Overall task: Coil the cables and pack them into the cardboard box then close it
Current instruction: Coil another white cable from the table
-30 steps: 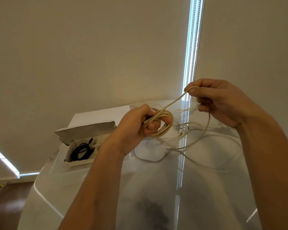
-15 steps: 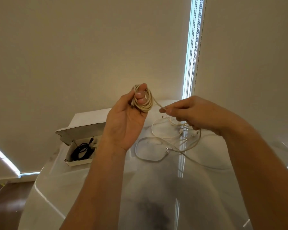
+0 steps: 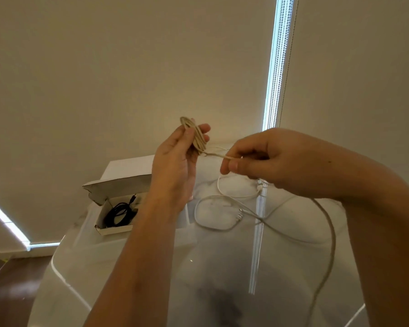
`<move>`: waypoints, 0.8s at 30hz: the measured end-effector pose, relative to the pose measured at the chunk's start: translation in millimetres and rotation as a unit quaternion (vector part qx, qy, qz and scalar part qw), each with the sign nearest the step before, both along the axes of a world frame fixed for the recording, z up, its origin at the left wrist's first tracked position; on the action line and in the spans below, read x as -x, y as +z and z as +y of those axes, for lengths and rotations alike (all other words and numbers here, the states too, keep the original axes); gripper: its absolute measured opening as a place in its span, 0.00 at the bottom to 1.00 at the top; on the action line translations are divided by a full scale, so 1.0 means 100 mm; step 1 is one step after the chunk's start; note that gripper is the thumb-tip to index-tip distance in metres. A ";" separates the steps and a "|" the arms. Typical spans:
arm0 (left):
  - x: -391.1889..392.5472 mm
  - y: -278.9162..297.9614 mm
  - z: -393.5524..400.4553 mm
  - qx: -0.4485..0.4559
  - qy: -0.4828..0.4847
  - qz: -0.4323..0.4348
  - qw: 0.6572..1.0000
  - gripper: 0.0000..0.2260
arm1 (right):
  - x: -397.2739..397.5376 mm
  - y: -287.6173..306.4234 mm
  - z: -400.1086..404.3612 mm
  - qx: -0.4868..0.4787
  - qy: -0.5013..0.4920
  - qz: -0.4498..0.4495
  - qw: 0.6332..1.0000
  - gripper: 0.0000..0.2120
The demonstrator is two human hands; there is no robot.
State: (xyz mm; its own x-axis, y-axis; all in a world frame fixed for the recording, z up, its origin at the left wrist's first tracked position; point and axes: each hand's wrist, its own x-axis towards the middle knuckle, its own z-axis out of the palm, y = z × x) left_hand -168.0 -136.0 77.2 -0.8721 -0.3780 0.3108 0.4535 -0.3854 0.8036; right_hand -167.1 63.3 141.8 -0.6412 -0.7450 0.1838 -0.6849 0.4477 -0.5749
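From the head camera, the left hand point(image 3: 175, 166) is raised above the surface point(image 3: 132, 267), its fingers point(image 3: 202, 128) and thumb curled round a small coil point(image 3: 194, 135) of beige cable, the loops standing nearly edge-on and held against the palm. A short run of the same cable leaves the bottom of the coil and crosses to the right hand point(image 3: 265, 161), which sits just beside the left; its thumb and forefinger are pressed together, pinching that strand, with the other fingers curled in behind. Past the right hand the cable drops beneath the wrist and sweeps in a long arc down the right side of the glossy white surface. A second white cable point(image 3: 213, 223) lies loose on the surface below the hands, in a rough loop with a plug near its middle; where it crosses the beige cable's tail I cannot tell the strands apart. The cardboard box point(image 3: 113, 230) sits open on the far left part of the surface, partly hidden by the left forearm, its lid flap point(image 3: 118, 187) tilted up and back. Inside it lies a coiled black cable point(image 3: 119, 214), one plug end pointing up toward the lid. No brand, label or writing can be read on the box or the cables. Behind everything hang pale roller blinds point(image 3: 128, 67) with a bright vertical gap between them.
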 end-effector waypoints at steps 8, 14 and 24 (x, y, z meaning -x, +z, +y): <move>-0.03 -0.02 0.15 0.214 -0.101 -0.051 0.970 0.13 | 0.17 0.00 0.08 0.130 -0.051 0.107 0.984 0.09; -0.09 0.00 0.18 0.207 -0.180 -0.058 0.960 0.18 | 0.35 -0.14 0.01 0.177 -0.108 0.120 0.971 0.07; -0.03 -0.04 0.13 0.159 -0.176 -0.043 0.970 0.15 | 0.51 -0.33 -0.07 0.228 -0.137 0.057 0.962 0.07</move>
